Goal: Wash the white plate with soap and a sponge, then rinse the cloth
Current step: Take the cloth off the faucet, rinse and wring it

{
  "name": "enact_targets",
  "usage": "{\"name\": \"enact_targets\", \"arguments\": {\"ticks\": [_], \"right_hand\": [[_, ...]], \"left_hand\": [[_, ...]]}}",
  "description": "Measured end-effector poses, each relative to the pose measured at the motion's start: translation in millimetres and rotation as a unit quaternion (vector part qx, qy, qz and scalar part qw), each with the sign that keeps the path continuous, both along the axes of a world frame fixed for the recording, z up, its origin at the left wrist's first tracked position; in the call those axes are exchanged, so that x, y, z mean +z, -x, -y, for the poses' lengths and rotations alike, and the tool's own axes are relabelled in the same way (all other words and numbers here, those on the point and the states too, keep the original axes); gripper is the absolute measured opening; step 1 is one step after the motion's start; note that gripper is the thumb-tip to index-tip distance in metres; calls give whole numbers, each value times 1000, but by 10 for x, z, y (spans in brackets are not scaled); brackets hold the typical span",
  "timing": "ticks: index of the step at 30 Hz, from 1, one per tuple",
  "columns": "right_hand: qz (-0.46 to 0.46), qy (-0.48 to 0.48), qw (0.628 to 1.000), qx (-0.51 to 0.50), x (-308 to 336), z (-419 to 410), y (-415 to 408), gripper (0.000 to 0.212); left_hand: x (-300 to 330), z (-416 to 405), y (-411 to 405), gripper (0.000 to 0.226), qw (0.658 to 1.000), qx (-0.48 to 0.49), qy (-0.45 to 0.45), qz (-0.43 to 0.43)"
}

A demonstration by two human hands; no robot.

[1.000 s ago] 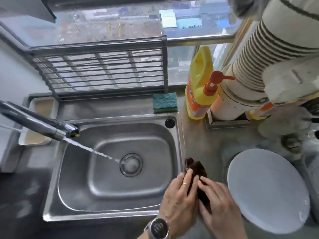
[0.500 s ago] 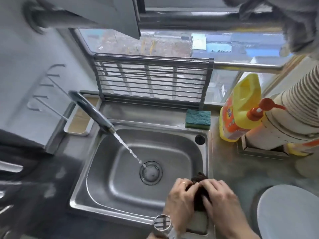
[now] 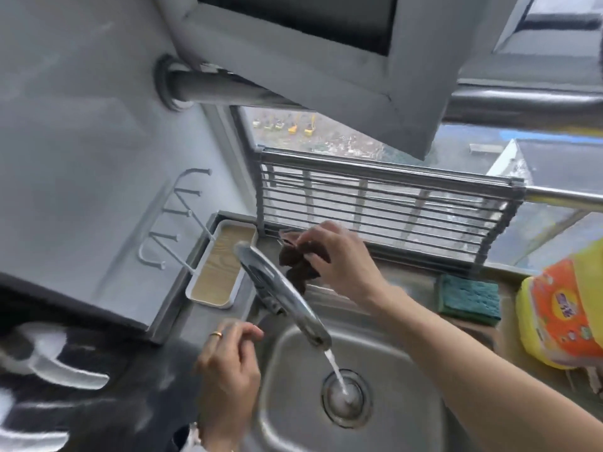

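My right hand pinches the dark brown cloth and holds it above the back ledge of the sink, just behind the faucet and in front of the wire rack. The cloth hangs crumpled from my fingers. Water runs from the spout onto the drain of the steel sink. My left hand hovers at the sink's left rim beside the faucet base, fingers loosely curled with nothing in them. A green sponge lies on the ledge at the right. The white plate is out of view.
A yellow and orange soap bottle stands at the right edge. A white tray with a wooden base sits in the back left corner. White hooks stick out from the left wall. An open window frame hangs overhead.
My right hand lifted the cloth from the sink's front right rim to the back ledge. My left hand let go of it and moved left toward the faucet. The view swung left.
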State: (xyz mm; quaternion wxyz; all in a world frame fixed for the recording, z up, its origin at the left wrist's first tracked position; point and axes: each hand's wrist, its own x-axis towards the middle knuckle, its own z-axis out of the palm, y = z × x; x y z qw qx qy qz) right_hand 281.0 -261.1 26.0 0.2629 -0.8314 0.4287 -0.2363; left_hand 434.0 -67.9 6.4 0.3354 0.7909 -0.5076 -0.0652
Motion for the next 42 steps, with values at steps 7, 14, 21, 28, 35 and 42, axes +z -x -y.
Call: {"name": "enact_targets", "arguments": {"ticks": [7,14,21,28,35,42], "right_hand": [[-225,26,964,138,-685,403,-671,51],[-202,110,967,112,-1015,381,-539,33],[-211,160,964,-2,-1149,114,636,36],[-320,148,928,-121,-1046,-189,1472,43],[-188,106,975,-44,-1000,-158,494,36],[-39,55,995,-80,-1020,-491,138,26]], "left_hand": [[-40,1522,-939,25,975,-202,-80,-56],[-225,2217,-881,22,891,-328,-315,-8],[-293,2269,-460,35,774,-354,-397,-345],[-72,2172,-747,52,758,-233,-333,-510],[18,921,-568,18,947,48,8,-318],[-345,343,-7,22,985,-71,-48,-150]]}}
